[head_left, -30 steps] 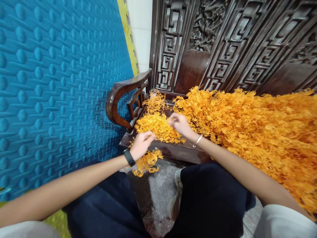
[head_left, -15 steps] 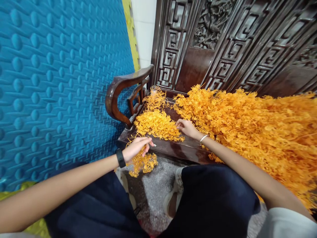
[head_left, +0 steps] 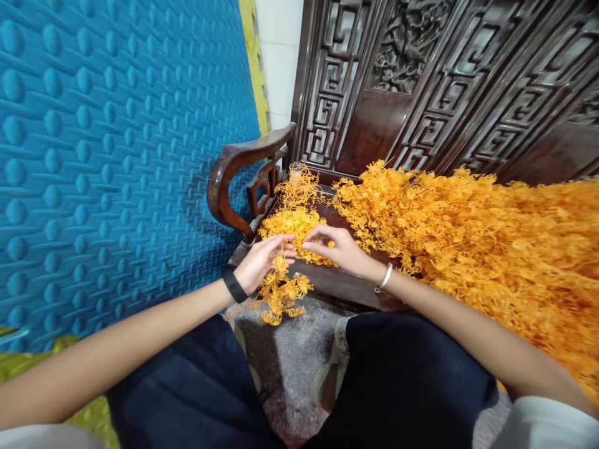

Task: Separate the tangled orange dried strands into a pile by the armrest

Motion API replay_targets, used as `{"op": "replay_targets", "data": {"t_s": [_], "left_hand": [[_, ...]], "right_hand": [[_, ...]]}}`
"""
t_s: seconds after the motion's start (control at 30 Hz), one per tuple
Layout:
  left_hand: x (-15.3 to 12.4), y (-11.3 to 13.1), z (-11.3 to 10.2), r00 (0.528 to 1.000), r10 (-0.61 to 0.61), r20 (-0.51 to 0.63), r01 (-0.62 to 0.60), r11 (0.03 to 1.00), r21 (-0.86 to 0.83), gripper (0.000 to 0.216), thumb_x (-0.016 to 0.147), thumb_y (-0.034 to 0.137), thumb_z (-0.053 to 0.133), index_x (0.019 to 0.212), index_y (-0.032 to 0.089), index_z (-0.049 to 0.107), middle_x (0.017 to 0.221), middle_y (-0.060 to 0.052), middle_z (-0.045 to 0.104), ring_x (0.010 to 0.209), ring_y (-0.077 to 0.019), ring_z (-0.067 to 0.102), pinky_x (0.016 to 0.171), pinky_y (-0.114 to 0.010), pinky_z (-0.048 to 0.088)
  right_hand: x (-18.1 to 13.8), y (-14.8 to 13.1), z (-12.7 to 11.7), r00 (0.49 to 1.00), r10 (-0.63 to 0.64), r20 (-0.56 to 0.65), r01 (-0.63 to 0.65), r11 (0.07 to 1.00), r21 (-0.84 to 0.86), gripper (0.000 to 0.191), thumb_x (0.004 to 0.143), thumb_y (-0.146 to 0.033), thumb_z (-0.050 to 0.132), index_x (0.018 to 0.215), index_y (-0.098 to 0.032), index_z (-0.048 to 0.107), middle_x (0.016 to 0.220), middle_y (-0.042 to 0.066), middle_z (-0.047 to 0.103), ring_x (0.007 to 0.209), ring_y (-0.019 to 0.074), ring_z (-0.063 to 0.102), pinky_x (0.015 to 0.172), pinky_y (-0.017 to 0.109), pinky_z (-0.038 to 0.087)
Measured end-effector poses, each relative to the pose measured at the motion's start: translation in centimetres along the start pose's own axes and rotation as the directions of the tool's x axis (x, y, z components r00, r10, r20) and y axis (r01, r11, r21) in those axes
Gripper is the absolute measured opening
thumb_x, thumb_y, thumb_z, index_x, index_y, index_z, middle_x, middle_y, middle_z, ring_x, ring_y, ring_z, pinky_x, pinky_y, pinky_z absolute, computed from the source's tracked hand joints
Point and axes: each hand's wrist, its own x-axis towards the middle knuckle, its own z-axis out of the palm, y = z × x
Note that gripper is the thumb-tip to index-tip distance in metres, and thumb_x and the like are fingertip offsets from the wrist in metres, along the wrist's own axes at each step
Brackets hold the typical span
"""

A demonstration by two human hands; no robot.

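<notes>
My left hand [head_left: 262,262], with a black band on its wrist, is closed on a bunch of orange plastic sprigs [head_left: 281,290] that hangs below the front edge of a dark wooden bench [head_left: 346,284]. My right hand [head_left: 339,248], with a silver bracelet, reaches toward the left one, and its pinched fingertips almost meet the left fingers over the bunch. Just behind both hands a small heap of orange sprigs [head_left: 292,218] lies on the seat.
A large pile of orange sprigs [head_left: 491,243] covers the bench to the right. The bench has a curved armrest [head_left: 234,168] and a carved wooden back [head_left: 421,81]. A blue embossed mat [head_left: 107,156] stands at the left. My dark-trousered legs and speckled floor [head_left: 290,362] lie below.
My right hand has drawn back from the small heap toward my left hand. My left hand has lifted with its bunch to the seat edge, so the fingertips now nearly touch.
</notes>
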Motion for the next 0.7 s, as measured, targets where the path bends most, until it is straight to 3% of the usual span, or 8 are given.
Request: {"op": "replay_targets", "data": {"t_s": [0.1,0.2,0.33,0.47,0.57,0.7], "left_hand": [[0.0,0.0,0.7,0.997,0.08,-0.015,-0.079,0.997,0.018,0.026,0.083,0.033,0.054,0.099,0.017,0.068,0.102,-0.005,0.067,0.095,-0.0171,0.058,0.086,-0.028,0.041],[0.0,0.0,1.2,0.995,0.104,0.011,-0.104,0.995,0.006,0.023,0.083,0.031,0.055,0.096,0.018,0.069,0.097,-0.004,0.068,0.093,-0.0152,0.057,0.079,-0.024,0.041],[0.3,0.2,1.2,0.994,0.027,0.109,-0.024,0.999,-0.035,0.026,0.081,0.031,0.057,0.099,0.016,0.068,0.091,-0.005,0.068,0.084,-0.0161,0.059,0.065,-0.023,0.042],[0.9,0.0,0.9,0.98,-0.044,0.195,0.067,0.991,-0.113,0.026,0.08,0.031,0.057,0.099,0.015,0.067,0.09,-0.006,0.068,0.076,-0.0151,0.06,0.065,-0.025,0.044],[1.0,-0.1,1.0,0.981,-0.039,0.192,0.065,0.989,-0.134,0.02,0.08,0.032,0.057,0.082,0.015,0.066,0.073,-0.002,0.064,0.067,-0.0119,0.057,0.062,-0.023,0.045],[0.9,0.7,1.5,0.968,-0.031,0.248,0.044,0.998,-0.046,0.037,0.083,0.049,0.048,0.072,0.016,0.058,0.064,0.0,0.056,0.058,-0.0121,0.054,0.056,-0.025,0.045]], "right_hand": [[-0.3,-2.1,1.0,0.992,-0.043,0.12,0.049,0.998,-0.044,0.033,0.075,-0.043,0.062,0.091,-0.014,0.059,0.078,0.002,0.061,0.067,0.0106,0.052,0.063,0.024,0.04],[-0.3,-2.3,1.7,0.974,-0.139,0.178,0.167,0.974,-0.15,0.044,0.074,-0.045,0.063,0.102,-0.013,0.053,0.074,0.0,0.057,0.061,0.0093,0.048,0.058,0.023,0.038],[-0.1,-2.2,1.7,0.926,-0.274,0.258,0.339,0.905,-0.256,0.028,0.083,-0.035,0.056,0.101,-0.014,0.055,0.073,0.0,0.054,0.063,0.0096,0.046,0.061,0.023,0.039],[0.2,-2.2,1.5,0.872,-0.326,0.365,0.423,0.877,-0.228,0.016,0.086,-0.029,0.053,0.094,-0.016,0.057,0.088,0.004,0.057,0.074,0.0109,0.05,0.071,0.026,0.042],[0.2,-2.1,1.5,0.891,-0.34,0.301,0.402,0.899,-0.175,0.015,0.086,-0.03,0.053,0.084,-0.015,0.055,0.086,0.004,0.054,0.077,0.0119,0.05,0.072,0.026,0.042],[0.3,-2.4,1.3,0.949,-0.304,0.086,0.305,0.952,0.004,0.016,0.084,-0.029,0.055,0.077,-0.016,0.05,0.077,0.0,0.052,0.071,0.0098,0.05,0.069,0.026,0.043]]}}
